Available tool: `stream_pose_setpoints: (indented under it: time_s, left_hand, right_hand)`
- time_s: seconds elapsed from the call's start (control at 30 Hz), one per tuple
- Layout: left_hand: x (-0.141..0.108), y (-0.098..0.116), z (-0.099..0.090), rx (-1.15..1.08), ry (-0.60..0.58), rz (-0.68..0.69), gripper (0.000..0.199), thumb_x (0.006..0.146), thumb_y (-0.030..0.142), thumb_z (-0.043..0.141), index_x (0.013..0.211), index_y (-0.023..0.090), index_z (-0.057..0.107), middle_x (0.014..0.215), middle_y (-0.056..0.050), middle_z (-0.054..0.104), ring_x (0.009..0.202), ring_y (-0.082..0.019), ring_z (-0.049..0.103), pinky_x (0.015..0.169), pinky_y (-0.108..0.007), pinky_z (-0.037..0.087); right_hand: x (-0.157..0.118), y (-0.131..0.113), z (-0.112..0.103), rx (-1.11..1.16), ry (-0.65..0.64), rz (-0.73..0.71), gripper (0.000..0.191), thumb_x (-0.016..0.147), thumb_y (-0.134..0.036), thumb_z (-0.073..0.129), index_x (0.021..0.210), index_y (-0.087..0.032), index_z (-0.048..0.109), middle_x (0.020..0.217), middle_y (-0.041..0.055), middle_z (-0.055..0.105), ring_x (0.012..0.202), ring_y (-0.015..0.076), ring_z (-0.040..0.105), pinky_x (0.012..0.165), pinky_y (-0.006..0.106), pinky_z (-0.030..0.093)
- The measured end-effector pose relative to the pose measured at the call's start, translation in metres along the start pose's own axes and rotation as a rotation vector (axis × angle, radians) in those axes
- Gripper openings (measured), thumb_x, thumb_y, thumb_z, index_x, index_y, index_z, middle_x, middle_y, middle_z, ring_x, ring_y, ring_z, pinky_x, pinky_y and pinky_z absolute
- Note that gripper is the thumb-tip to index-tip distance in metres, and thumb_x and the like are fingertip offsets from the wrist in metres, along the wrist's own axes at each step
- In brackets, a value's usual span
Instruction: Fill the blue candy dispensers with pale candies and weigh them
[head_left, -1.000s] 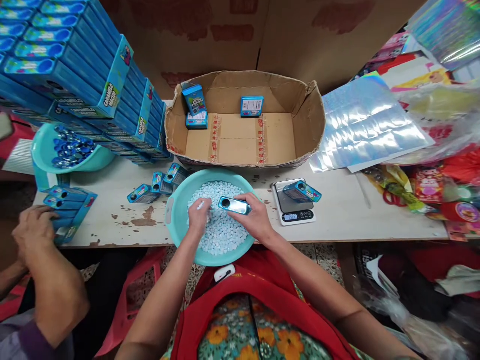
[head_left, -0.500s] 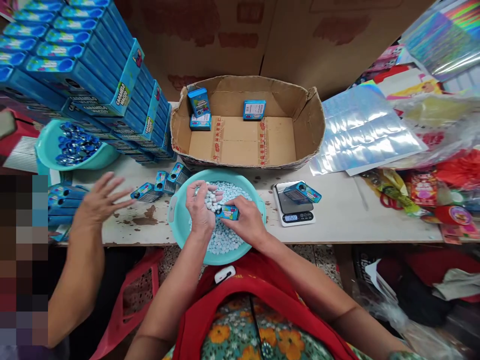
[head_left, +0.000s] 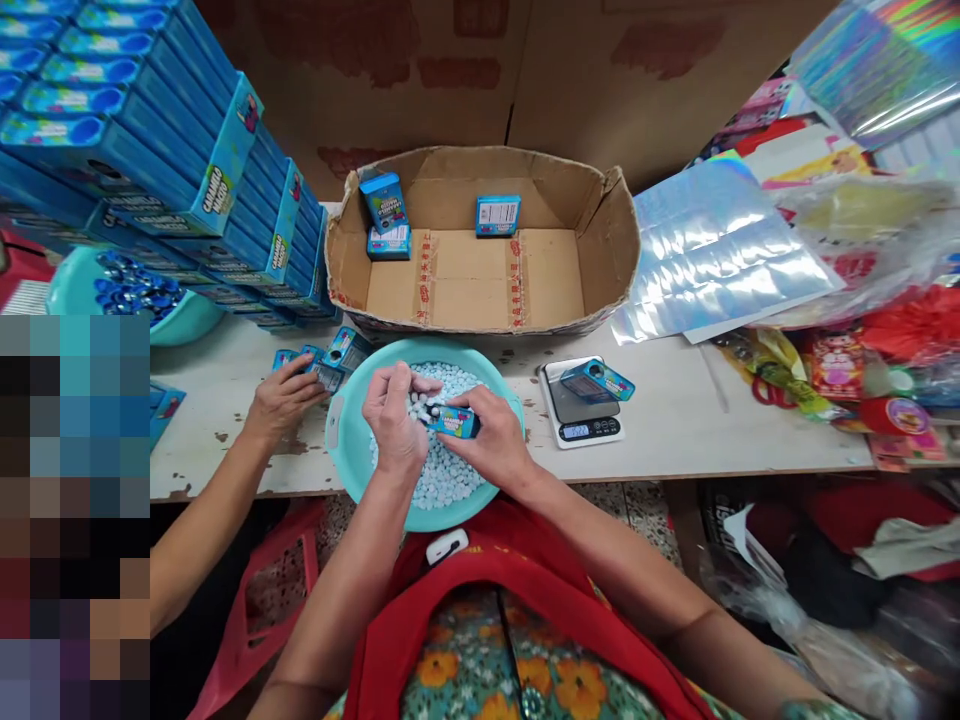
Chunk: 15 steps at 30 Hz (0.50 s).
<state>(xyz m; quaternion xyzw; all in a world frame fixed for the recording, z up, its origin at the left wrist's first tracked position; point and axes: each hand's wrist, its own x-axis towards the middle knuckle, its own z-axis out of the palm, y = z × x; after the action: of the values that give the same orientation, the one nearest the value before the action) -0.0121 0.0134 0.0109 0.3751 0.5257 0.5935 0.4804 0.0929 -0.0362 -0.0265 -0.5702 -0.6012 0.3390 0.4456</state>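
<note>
Over a turquoise basin full of pale, pebble-like candies, both my hands are at work. My left hand is curled around a few candies, which show at its fingers by the mouth of a small blue box. My right hand grips that box from the right, with its open end turned toward my left hand. Inside the box, the contents are mostly hidden. To the right, a digital scale carries another blue box, which lies tilted.
A co-worker's hand touches small blue boxes left of the basin. Behind stands an open cardboard carton with 3 blue boxes. Tall stacks of blue boxes rise at left. Shiny sheets and colourful packets lie at right.
My left fingers have closed over the candies and tipped toward the box mouth. The co-worker's hand has moved right, onto the small boxes beside the basin. The view has shifted slightly.
</note>
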Motion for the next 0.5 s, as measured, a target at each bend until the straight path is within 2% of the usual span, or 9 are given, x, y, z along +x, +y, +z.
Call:
stream_pose_setpoints:
  time_s: [0.27, 0.4, 0.5]
  left_hand:
    - [-0.008, 0.003, 0.005, -0.032, -0.045, 0.076, 0.018, 0.085, 0.030, 0.056, 0.070, 0.021, 0.052, 0.055, 0.003, 0.043, 0.064, -0.015, 0.060, 0.076, -0.035, 0.051]
    - [-0.013, 0.009, 0.007, -0.018, -0.046, 0.144, 0.017, 0.084, 0.028, 0.054, 0.070, 0.019, 0.051, 0.059, 0.003, 0.045, 0.064, -0.014, 0.059, 0.071, -0.031, 0.050]
    - [-0.009, 0.005, 0.008, 0.037, -0.014, 0.189, 0.015, 0.084, 0.029, 0.053, 0.073, 0.019, 0.052, 0.064, 0.002, 0.051, 0.065, -0.014, 0.060, 0.069, -0.029, 0.048]
  right_hand:
    - [0.001, 0.003, -0.002, 0.075, 0.029, 0.012, 0.026, 0.068, -0.023, 0.072, 0.091, -0.022, 0.060, 0.090, 0.0026, 0.063, 0.089, 0.0207, 0.059, 0.078, 0.033, 0.047]
    - [0.001, 0.000, -0.003, 0.161, 0.070, -0.013, 0.025, 0.069, -0.023, 0.072, 0.091, -0.022, 0.060, 0.088, 0.0021, 0.061, 0.086, 0.0190, 0.059, 0.078, 0.032, 0.047]
    - [0.004, 0.002, 0.003, 0.217, 0.117, -0.023, 0.026, 0.070, -0.022, 0.071, 0.094, -0.022, 0.060, 0.092, 0.0023, 0.061, 0.089, 0.0182, 0.058, 0.080, 0.031, 0.047]
